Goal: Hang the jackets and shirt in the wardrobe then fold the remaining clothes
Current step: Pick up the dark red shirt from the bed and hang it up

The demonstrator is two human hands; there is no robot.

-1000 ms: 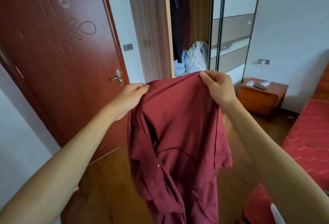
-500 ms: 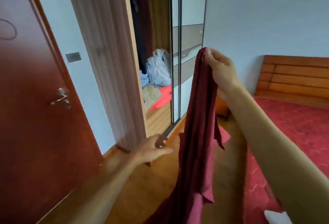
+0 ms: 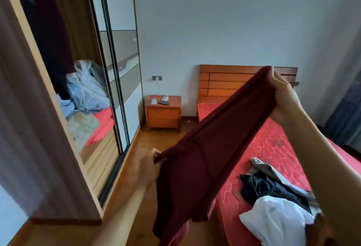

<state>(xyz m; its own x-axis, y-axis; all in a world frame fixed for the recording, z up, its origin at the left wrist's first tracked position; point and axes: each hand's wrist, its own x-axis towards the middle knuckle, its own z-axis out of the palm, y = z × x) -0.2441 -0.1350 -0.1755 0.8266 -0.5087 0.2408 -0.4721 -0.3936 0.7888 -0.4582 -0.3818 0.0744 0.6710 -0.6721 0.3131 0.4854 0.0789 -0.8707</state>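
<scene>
My right hand [image 3: 283,97] is raised high in front of the headboard [image 3: 224,81], its fingers curled tight over a bunched end of the dark red shirt [image 3: 197,167]. My left hand [image 3: 148,169] is lower and closer to the wardrobe [image 3: 58,70], and it pinches another edge of the same shirt. The cloth stretches between my hands in a slanted band. The rest hangs loose below my left hand, over the wooden floor [image 3: 136,177] and just beside the bed [image 3: 273,148].

On the red mattress near my right forearm lies a heap of clothes: a dark garment [image 3: 259,187], a white garment [image 3: 273,220] in front of it, and a grey piece [image 3: 265,167] behind. To my left the wardrobe stands open, with dark clothes hanging inside and pale blue laundry [image 3: 86,93] piled at the bottom. Its mirrored sliding door [image 3: 121,70] sits at the far end. A small wooden nightstand [image 3: 163,116] stands against the wall between the wardrobe and the bed, with a few small items on top.
</scene>
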